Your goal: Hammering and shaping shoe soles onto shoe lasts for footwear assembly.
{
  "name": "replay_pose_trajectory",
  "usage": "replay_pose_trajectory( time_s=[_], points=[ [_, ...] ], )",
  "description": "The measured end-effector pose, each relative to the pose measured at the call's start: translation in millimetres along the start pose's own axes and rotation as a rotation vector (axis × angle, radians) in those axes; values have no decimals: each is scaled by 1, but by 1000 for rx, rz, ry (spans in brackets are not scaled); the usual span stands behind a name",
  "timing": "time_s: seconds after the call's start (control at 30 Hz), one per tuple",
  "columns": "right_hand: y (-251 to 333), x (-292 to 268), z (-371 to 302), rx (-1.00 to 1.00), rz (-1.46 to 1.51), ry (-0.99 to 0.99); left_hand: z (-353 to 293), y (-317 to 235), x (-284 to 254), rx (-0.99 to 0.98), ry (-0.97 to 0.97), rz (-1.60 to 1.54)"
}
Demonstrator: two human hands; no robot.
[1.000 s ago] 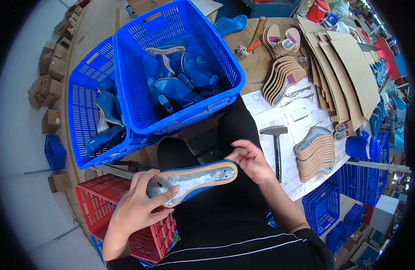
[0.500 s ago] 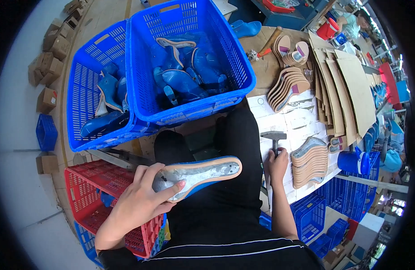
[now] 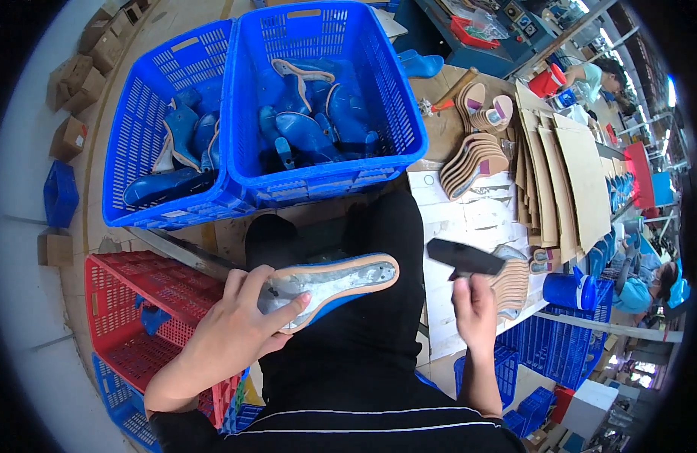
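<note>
My left hand point(image 3: 239, 321) grips a blue shoe last point(image 3: 341, 283) by its wide end, above my lap. Its underside faces up, showing a metal plate edged by a tan insole, with the narrower end pointing right. In my right hand point(image 3: 475, 309) is a hammer point(image 3: 465, 258), raised over the white-covered table, its dark head slightly blurred. Just beyond that hand stands a row of tan insoles point(image 3: 513, 287), partly hidden by the hammer. The hammer and the last are apart.
Two blue crates point(image 3: 326, 180) with blue lasts stand ahead. A red crate point(image 3: 111, 328) is at my left. The table holds more stacked insoles point(image 3: 473, 167), a wooden-handled tool point(image 3: 458, 84) and cardboard sheets point(image 3: 579, 174). A blue bucket point(image 3: 569, 291) sits right. People work beyond.
My right hand has lifted the hammer off the table, and its head has swung to point sideways. My left hand still holds the last, nearly in the same place. The view has shifted slightly.
</note>
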State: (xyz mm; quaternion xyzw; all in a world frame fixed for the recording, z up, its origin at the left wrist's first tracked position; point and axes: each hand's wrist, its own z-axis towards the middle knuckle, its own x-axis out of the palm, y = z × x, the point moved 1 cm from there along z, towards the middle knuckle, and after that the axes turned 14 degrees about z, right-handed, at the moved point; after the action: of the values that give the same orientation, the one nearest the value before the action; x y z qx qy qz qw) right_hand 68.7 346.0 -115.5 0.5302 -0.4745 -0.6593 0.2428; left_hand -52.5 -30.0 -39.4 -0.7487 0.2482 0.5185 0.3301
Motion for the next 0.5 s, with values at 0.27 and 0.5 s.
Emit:
replay_pose_trajectory(
  time_s=[0.27,0.5],
  points=[
    [84,30,1,-14,-136,391,-5,-4,-1,-69,-53,-33],
    [108,-1,1,-336,-105,202,-9,-3,5,-71,-61,-56]
  ],
)
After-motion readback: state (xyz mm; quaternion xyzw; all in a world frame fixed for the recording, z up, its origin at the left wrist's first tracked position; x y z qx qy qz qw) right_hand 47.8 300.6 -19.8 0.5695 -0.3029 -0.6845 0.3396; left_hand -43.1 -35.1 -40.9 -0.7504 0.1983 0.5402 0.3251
